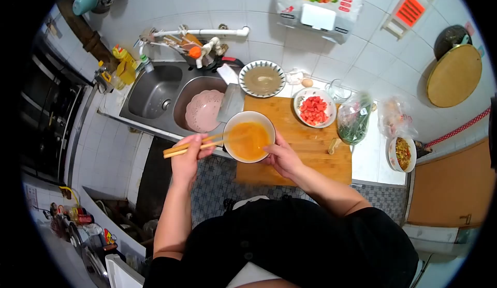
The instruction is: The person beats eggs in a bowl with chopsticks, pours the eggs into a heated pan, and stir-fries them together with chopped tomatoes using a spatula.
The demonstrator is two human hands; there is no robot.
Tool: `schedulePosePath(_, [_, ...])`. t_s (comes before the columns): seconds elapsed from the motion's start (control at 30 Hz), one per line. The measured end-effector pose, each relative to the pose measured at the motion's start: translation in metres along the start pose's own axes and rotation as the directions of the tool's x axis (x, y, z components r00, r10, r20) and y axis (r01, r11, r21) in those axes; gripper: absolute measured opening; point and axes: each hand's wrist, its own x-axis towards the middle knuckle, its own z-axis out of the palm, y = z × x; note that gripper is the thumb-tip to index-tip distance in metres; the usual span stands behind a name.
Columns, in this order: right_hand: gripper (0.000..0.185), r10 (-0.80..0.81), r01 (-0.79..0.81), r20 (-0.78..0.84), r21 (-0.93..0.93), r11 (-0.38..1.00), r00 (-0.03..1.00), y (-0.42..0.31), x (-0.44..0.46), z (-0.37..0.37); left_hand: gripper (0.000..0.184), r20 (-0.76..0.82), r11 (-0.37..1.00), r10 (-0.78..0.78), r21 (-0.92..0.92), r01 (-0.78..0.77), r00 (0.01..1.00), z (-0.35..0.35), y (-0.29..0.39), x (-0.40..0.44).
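My left hand [188,158] is closed round a pair of wooden chopsticks [178,149], whose far ends reach into a white bowl [228,152]. Orange-yellow liquid, like beaten egg [248,142], fills much of that bowl. The bowl's right side is gripped by my right hand [282,157], with the thumb over the rim. Beneath and to the right lies a wooden cutting board [310,158]. On its back part stands a bowl [331,118] of chopped red pieces [313,110], perhaps tomato.
A double sink [155,94] with a pink basin [203,111] is at the left. A cleaver blade [231,103] lies by its edge. Behind the board are a patterned bowl [262,79] and an egg [307,82]. Bagged greens [355,120] and a food bowl [402,154] stand right.
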Motion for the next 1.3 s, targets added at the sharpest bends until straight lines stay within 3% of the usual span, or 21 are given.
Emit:
schedulePosePath(0.03, [0.075,0.01,-0.01,0.012,-0.005,1.0,1.0,0.006,0.007,0.006,0.026,0.039,0.994,-0.068,0.087,0.064,0.997,-0.012,0.003,0.001])
schedulePosePath(0.13, [0.075,0.035,-0.035,0.039,-0.009,0.999,0.999,0.015,0.02,0.017,0.027,-0.057,0.991,0.023,-0.127,-0.03,0.998,-0.029,0.0,0.003])
schedulePosePath(0.23, [0.073,0.028,-0.026,0.028,-0.067,0.997,0.999,0.018,0.027,0.031,0.027,0.019,0.993,-0.121,-0.002,0.121,0.992,-0.042,0.006,0.002])
schedulePosePath(0.27, [0.074,0.032,-0.03,0.034,-0.077,0.997,0.999,0.019,0.03,0.035,0.027,-0.002,0.992,-0.069,-0.109,0.069,0.998,-0.051,0.0,0.004])
schedulePosePath(0.37, [0.075,0.049,-0.045,0.038,-0.117,0.992,0.998,0.025,0.043,0.043,0.027,-0.014,1.0,-0.016,-0.023,0.015,1.0,-0.072,-0.002,0.005])
schedulePosePath(0.4, [0.076,0.056,-0.052,0.03,-0.133,0.99,0.998,0.029,0.049,0.045,0.026,0.052,0.99,-0.139,0.004,0.139,0.989,-0.077,0.009,0.002])
schedulePosePath(0.5, [0.078,0.091,-0.084,0.049,-0.12,0.989,0.995,0.04,0.068,0.062,0.025,-0.138,0.99,0.096,-0.092,-0.109,0.986,-0.096,0.008,0.0])
schedulePosePath(0.53, [0.079,0.103,-0.096,0.063,-0.106,0.99,0.993,0.043,0.074,0.071,0.025,-0.058,0.999,0.037,-0.014,-0.038,0.998,-0.111,0.009,-0.002])
schedulePosePath(0.6, [0.079,0.129,-0.12,0.072,-0.111,0.987,0.989,0.056,0.087,0.086,0.024,-0.11,0.987,0.035,-0.15,-0.052,0.993,-0.131,0.02,-0.008])
schedulePosePath(0.63, [0.079,0.141,-0.13,0.087,-0.116,0.985,0.986,0.063,0.095,0.095,0.024,-0.14,0.974,0.042,-0.214,-0.072,0.989,-0.14,0.027,-0.01])
schedulePosePath(0.67, [0.079,0.148,-0.137,0.067,-0.144,0.98,0.987,0.072,0.102,0.105,0.023,-0.223,0.979,0.149,-0.106,-0.176,0.963,-0.157,0.022,-0.008])
schedulePosePath(0.7, [0.078,0.155,-0.144,0.072,-0.141,0.979,0.985,0.078,0.109,0.118,0.024,-0.109,0.989,0.146,-0.007,-0.148,0.983,-0.176,0.022,-0.01])
schedulePosePath(0.77, [0.072,0.169,-0.15,0.12,-0.149,0.977,0.978,0.093,0.124,0.149,0.024,-0.113,0.995,-0.023,-0.104,0.011,0.993,-0.201,0.047,-0.02])
schedulePosePath(0.83, [0.066,0.177,-0.157,0.159,-0.13,0.979,0.971,0.11,0.139,0.181,0.023,-0.343,0.972,0.208,-0.032,-0.233,0.916,-0.23,0.048,-0.021])
schedulePosePath(0.87, [0.064,0.201,-0.179,0.168,-0.137,0.974,0.965,0.116,0.145,0.201,0.023,-0.199,0.981,0.119,0.174,-0.084,0.973,-0.252,0.058,-0.025])
schedulePosePath(0.9, [0.062,0.221,-0.198,0.168,-0.141,0.97,0.961,0.124,0.153,0.217,0.023,-0.141,0.999,-0.022,0.037,0.027,0.99,-0.262,0.071,-0.03])
schedulePosePath(0.97, [0.059,0.26,-0.231,0.231,-0.147,0.962,0.938,0.149,0.176,0.233,0.024,-0.315,0.977,0.078,-0.163,-0.135,0.946,-0.286,0.078,-0.037])
schedulePosePath(1.07, [0.055,0.315,-0.277,0.295,-0.167,0.946,0.902,0.172,0.206,0.269,0.026,-0.287,0.998,-0.03,-0.056,0.014,0.957,-0.334,0.084,-0.037])
schedulePosePath(1.17, [0.051,0.363,-0.309,0.351,-0.2,0.93,0.863,0.193,0.245,0.3,0.025,-0.516,0.973,0.194,-0.008,-0.231,0.834,-0.381,0.08,-0.029])
schedulePosePath(1.2, [0.051,0.376,-0.318,0.362,-0.211,0.924,0.853,0.2,0.259,0.314,0.028,-0.428,1.0,0.026,0.012,-0.023,0.903,-0.397,0.093,-0.029])
schedulePosePath(1.3, [0.048,0.404,-0.334,0.421,-0.234,0.913,0.812,0.221,0.308,0.348,0.026,-0.599,0.956,0.173,-0.09,-0.28,0.782,-0.441,0.1,-0.012])
